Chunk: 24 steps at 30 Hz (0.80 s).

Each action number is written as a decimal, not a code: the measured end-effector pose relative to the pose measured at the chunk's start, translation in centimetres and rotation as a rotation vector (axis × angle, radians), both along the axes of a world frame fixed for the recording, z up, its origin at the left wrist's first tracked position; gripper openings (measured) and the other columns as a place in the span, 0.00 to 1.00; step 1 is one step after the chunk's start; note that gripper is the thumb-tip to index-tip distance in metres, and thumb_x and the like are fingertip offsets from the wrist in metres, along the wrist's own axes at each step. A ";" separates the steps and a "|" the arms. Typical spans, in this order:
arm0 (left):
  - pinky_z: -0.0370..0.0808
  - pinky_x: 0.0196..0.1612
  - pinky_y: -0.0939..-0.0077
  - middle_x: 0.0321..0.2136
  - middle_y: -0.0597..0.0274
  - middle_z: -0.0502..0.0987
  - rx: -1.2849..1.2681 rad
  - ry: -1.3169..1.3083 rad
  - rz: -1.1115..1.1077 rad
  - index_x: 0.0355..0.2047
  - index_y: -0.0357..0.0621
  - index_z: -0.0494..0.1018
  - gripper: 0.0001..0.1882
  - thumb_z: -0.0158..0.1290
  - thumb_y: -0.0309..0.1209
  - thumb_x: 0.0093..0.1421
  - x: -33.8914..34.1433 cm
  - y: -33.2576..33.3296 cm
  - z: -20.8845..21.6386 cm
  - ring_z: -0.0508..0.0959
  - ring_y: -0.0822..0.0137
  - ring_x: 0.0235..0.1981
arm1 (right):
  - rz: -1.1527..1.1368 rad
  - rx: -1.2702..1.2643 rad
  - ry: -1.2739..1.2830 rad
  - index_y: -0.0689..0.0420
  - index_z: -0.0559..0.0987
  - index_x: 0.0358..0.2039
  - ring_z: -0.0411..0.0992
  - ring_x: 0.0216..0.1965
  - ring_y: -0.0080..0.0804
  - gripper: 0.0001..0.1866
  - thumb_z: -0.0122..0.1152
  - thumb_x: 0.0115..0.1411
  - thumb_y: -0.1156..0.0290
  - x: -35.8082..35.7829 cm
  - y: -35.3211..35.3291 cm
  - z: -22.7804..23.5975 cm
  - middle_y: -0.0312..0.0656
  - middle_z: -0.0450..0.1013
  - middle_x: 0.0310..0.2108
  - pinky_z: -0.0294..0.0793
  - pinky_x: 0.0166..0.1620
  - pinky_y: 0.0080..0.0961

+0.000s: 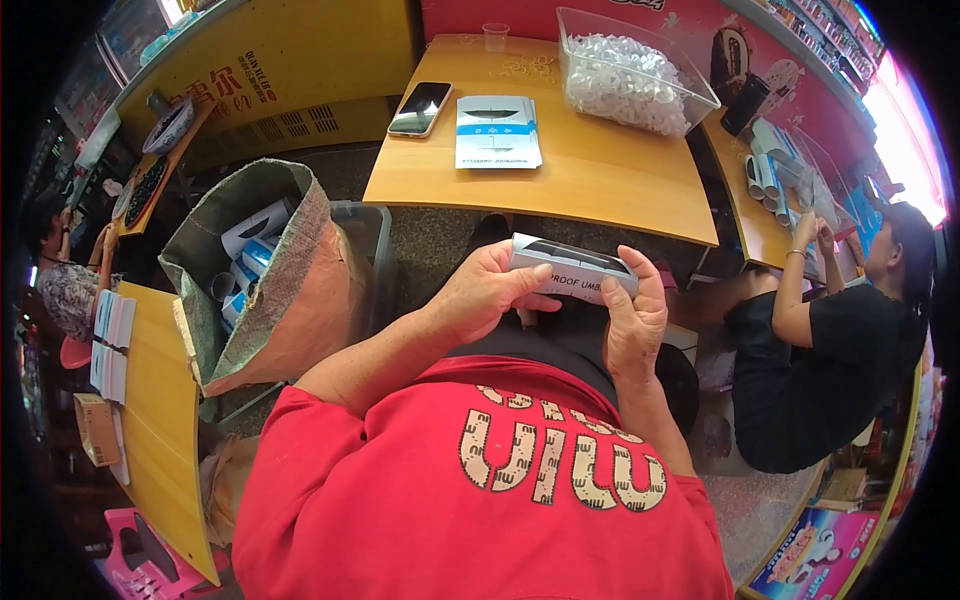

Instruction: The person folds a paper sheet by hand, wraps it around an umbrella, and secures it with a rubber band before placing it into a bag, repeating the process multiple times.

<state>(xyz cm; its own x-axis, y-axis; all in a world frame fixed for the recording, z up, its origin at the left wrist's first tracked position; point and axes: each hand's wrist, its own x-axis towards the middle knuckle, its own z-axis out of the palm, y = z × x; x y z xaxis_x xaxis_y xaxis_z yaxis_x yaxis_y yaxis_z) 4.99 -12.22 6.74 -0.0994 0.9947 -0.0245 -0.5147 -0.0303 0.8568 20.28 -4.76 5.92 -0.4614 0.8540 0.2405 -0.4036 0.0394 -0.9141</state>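
Observation:
Both of my hands hold a white printed card sleeve (575, 272) in front of my red shirt, just short of the table edge. It is bent into a long shape with a dark picture on its upper face. My left hand (497, 287) grips its left end, thumb on the front. My right hand (637, 312) has its thumb pressed on the front at the right end and a finger along the top corner. A stack of flat printed card sleeves (497, 148) with a blue stripe lies beyond them on the yellow wooden table (620, 190).
A phone (420, 108), a small clear cup (495, 37) and a clear bin (690, 75) of translucent plastic rings are on the table. At left stands an open woven sack (310, 290) containing rolled sleeves. A seated person in black (830, 330) works at right; another person is at far left.

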 end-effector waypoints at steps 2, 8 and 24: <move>0.74 0.37 0.73 0.37 0.56 0.70 0.003 0.014 0.005 0.41 0.37 0.63 0.13 0.43 0.28 0.57 0.0 0.1 0.0 0.72 0.66 0.38 | -0.002 0.000 -0.001 0.62 0.63 0.45 0.65 0.36 0.22 0.17 0.49 0.52 0.80 -0.2 -0.1 0.0 0.40 0.66 0.35 0.65 0.42 0.17; 0.74 0.36 0.73 0.37 0.56 0.70 -0.026 0.035 -0.023 0.40 0.37 0.63 0.12 0.43 0.29 0.56 -0.9 0.3 -0.3 0.72 0.66 0.37 | 0.010 0.004 0.000 0.62 0.63 0.45 0.65 0.36 0.22 0.18 0.48 0.53 0.80 0.0 -0.1 -0.4 0.40 0.66 0.36 0.64 0.43 0.18; 0.77 0.29 0.68 0.31 0.52 0.72 -0.084 -0.028 -0.177 0.36 0.34 0.67 0.11 0.47 0.27 0.53 -4.7 0.7 0.8 0.75 0.61 0.32 | 0.354 0.758 -0.434 0.60 0.76 0.28 0.67 0.25 0.24 0.07 0.59 0.44 0.79 3.5 3.8 4.0 0.37 0.68 0.22 0.65 0.28 0.17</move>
<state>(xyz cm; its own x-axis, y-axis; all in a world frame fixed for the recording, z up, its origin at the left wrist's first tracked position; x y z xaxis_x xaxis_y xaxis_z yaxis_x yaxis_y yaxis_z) 0.30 -11.51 7.51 0.0790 0.9909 -0.1089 -0.5290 0.1343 0.8379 23.75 -0.99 9.89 -0.8438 0.3337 0.4204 -0.1355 0.6253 -0.7685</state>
